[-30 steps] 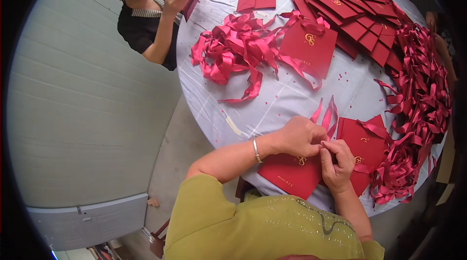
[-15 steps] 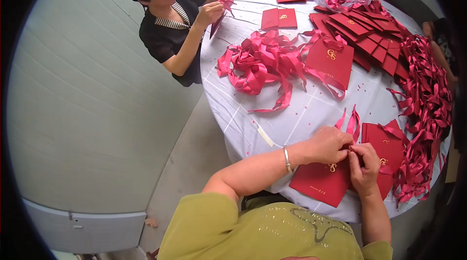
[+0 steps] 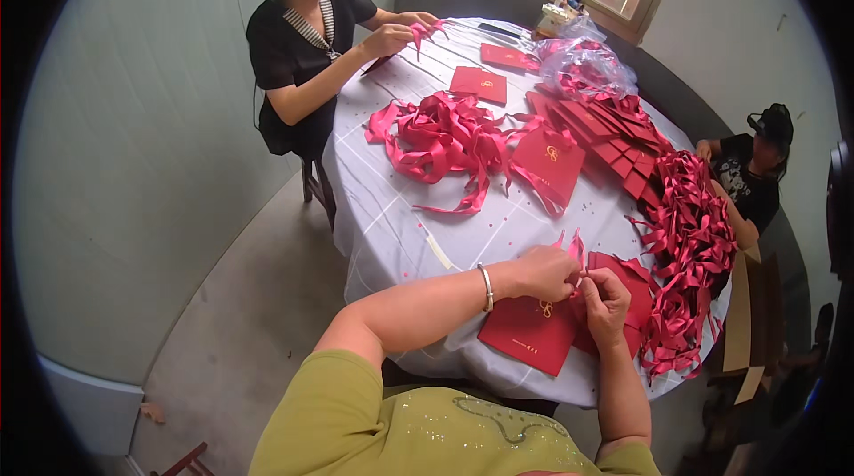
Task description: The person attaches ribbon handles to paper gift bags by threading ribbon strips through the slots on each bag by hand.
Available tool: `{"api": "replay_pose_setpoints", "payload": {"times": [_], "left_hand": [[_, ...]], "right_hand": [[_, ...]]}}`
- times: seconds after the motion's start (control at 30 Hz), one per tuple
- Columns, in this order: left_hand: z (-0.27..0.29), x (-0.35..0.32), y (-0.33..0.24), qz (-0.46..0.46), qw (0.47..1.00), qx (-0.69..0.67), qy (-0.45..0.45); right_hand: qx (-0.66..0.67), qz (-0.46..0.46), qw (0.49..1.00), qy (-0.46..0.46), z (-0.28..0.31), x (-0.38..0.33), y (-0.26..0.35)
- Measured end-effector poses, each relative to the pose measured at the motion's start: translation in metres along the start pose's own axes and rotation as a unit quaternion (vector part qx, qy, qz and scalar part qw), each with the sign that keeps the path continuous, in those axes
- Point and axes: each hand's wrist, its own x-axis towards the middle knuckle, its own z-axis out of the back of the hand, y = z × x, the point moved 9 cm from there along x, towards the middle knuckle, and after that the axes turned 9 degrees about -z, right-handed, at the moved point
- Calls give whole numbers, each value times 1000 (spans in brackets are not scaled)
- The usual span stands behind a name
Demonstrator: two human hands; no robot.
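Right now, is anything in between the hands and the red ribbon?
No. Both the left hand and right hand already pinch the ribbon above the red bag; nothing lies between.

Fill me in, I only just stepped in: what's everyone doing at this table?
The person's left hand and right hand pinch a red ribbon at the top of a red card on the round table. Across it, another person handles a ribbon too. Loose ribbons and stacked cards cover the cloth.
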Motion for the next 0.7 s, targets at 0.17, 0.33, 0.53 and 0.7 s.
{"api": "replay_pose_setpoints", "payload": {"times": [0.17, 0.33, 0.53, 0.7], "left_hand": [[3, 7, 1, -12, 1000, -3, -15], [4, 8, 6, -17, 1000, 6, -22], [1, 12, 8, -20, 1000, 5, -22], [-4, 11, 12, -26, 999, -17, -10]], "right_hand": [[34, -38, 999, 8, 4, 3, -6], [27, -23, 999, 32, -1, 1, -15], [-35, 71, 997, 16, 2, -2, 15], [-47, 42, 998, 28, 4, -6, 26]]}}
